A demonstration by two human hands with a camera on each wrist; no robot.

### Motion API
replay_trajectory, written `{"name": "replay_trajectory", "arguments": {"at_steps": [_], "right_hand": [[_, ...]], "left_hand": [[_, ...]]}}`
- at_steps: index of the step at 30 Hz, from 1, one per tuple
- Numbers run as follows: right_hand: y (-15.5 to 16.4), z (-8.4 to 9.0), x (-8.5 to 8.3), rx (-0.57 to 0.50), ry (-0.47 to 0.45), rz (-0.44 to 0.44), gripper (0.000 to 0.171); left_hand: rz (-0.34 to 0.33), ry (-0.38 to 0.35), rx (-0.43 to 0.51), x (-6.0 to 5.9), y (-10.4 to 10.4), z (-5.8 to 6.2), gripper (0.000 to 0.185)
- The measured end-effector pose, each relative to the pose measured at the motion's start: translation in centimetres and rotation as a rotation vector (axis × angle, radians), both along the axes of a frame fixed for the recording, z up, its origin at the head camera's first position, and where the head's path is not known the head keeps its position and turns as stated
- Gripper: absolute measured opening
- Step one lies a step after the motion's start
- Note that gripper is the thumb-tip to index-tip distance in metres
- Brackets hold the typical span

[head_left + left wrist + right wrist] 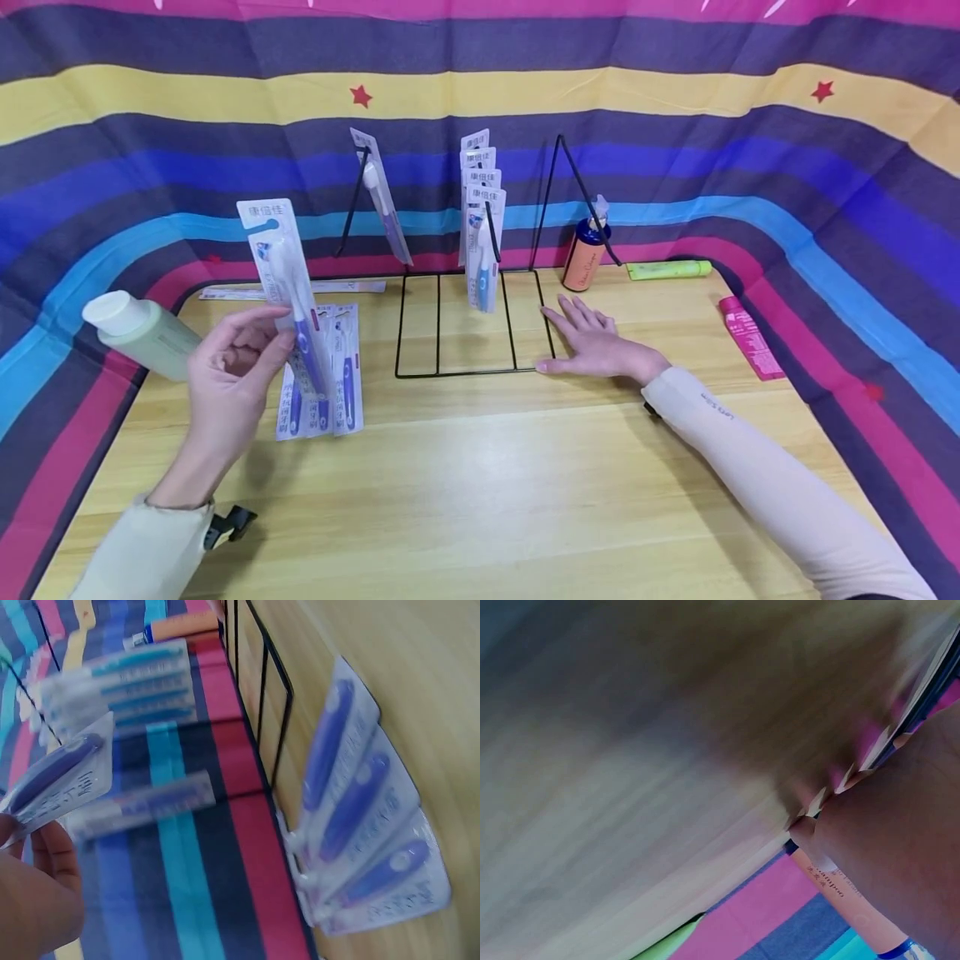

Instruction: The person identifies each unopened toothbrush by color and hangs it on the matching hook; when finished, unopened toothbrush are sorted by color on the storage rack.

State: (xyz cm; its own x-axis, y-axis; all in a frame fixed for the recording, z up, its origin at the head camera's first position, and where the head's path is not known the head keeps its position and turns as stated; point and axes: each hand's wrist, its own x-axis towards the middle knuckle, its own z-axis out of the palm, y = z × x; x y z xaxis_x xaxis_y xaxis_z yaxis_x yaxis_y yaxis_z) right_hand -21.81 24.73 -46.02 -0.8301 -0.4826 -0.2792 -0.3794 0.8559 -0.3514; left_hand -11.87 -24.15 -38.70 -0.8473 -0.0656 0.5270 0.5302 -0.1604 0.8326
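Note:
My left hand (pixel 236 367) pinches a packaged toothbrush (pixel 279 267) by the edge of its card, purple handle down. It is held up over several more purple toothbrush packs (pixel 347 371), which lie fanned on the table in the left wrist view. A black wire display rack (pixel 438 325) stands at the back. From its middle arm hang several blue toothbrush packs (pixel 484 250), from its left arm a purple toothbrush pack (pixel 386 204). My right hand (pixel 596 343) rests with spread fingers at the right side of the rack's base, thumb by the front corner.
Behind the right hand stands an orange-labelled shampoo bottle (pixel 583 260). A yellow-green tube (pixel 667 270) and a pink tube (pixel 752 340) lie at the right edge. A pale green bottle (pixel 146 333) leans left of the left hand. Striped cloth (pixel 675 158) surrounds the table (pixel 480 483).

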Motion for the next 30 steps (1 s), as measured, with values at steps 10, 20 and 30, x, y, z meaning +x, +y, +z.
{"name": "replay_trajectory", "arguments": {"at_steps": [10,20,30], "right_hand": [[0.0,-0.1,0.2,0.001,0.002,0.007,0.112],[0.1,-0.1,0.0,0.001,0.008,0.003,0.112],[0.0,-0.2,0.1,-0.013,0.014,0.008,0.111]], "left_hand": [[-0.06,0.127,-0.044,1.6,2.3,-0.8,0.032],[-0.115,0.174,-0.007,1.0,3.8,-2.0,0.034],[-0.041,0.157,-0.118,-1.0,4.8,-2.7,0.034]]}}
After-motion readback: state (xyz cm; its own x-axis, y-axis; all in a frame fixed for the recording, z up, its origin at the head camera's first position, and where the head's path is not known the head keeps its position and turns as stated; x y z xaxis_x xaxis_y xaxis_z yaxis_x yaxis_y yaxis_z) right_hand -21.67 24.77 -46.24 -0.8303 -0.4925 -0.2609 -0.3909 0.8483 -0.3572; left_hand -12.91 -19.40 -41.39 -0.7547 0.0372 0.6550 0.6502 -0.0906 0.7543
